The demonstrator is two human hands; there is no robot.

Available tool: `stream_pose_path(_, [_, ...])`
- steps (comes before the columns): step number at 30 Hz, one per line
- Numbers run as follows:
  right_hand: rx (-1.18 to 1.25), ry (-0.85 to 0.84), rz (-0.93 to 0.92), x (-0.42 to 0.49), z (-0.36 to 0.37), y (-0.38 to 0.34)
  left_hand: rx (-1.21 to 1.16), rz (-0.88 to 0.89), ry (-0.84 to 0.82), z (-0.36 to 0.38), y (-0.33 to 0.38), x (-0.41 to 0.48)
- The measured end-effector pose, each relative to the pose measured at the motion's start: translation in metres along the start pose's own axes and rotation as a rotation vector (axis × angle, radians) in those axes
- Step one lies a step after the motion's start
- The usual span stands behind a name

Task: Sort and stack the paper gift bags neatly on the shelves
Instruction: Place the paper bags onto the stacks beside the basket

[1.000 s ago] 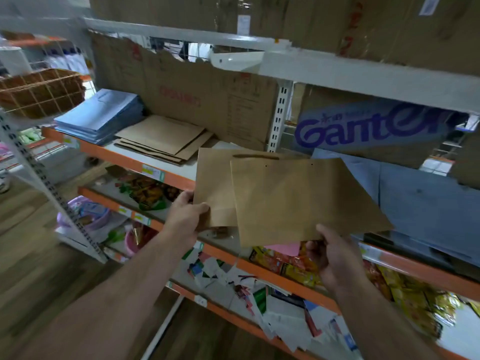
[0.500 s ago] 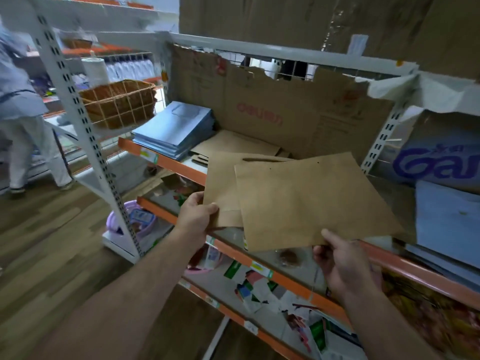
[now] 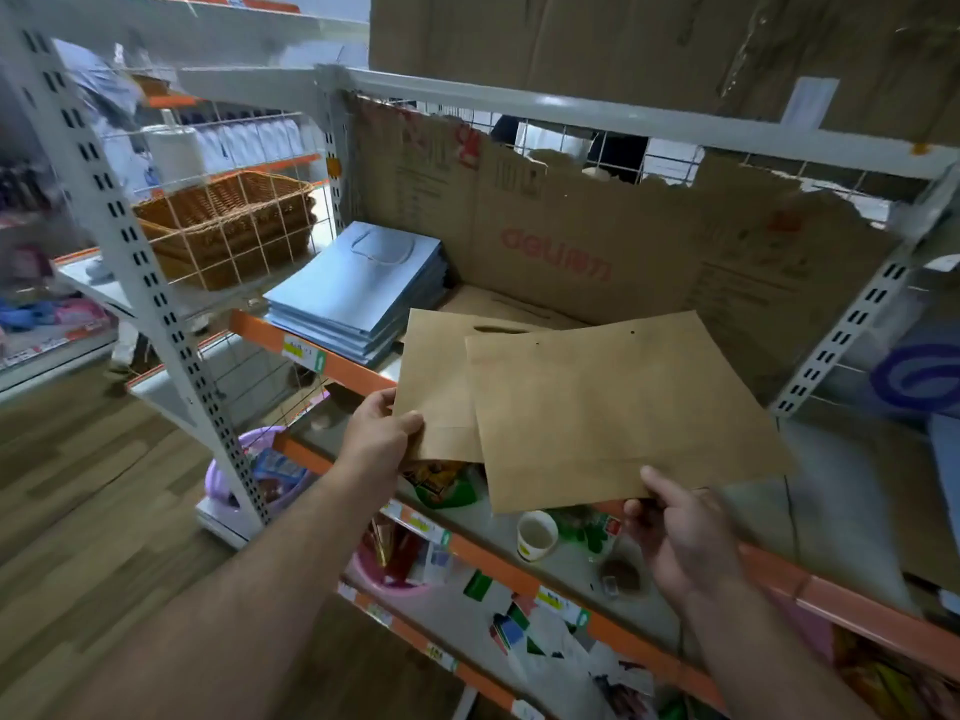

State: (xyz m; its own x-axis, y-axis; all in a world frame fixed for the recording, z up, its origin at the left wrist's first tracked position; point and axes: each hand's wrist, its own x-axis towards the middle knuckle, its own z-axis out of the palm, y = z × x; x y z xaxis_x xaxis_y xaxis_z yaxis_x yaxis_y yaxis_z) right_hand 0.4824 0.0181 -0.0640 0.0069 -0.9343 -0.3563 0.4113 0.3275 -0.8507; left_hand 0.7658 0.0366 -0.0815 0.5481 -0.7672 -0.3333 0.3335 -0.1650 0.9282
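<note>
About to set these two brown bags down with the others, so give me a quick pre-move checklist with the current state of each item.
1. Left hand grips the rear brown bag: ok.
2. Right hand grips the front brown bag: ok.
3. The two held bags squared up: not ok, they overlap offset.
4. Brown bag pile on the shelf located: ok, right of the blue bag stack.
5. That pile is tidy: cannot tell, mostly hidden behind the held bags.
6. Path to the pile is free: ok, nothing between the bags and the shelf.
</note>
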Motion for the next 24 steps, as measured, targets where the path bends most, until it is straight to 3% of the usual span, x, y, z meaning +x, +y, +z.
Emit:
stream_pose_path(14, [0.009,0.073,0.015,0.113,0.054,-0.003,0.186,-0.031,0.0,0.043,0.03,0.157])
stream_pose_path(19, [0.017,0.127,0.018,0.117,0.072,0.008,0.501,0.154,0.081,0.053,0.039,0.185])
stream_pose_path(24, [0.048,0.243,-0.042,0.112,0.096,0.018,0.686,0.33,-0.018,0.063,0.039,0.206])
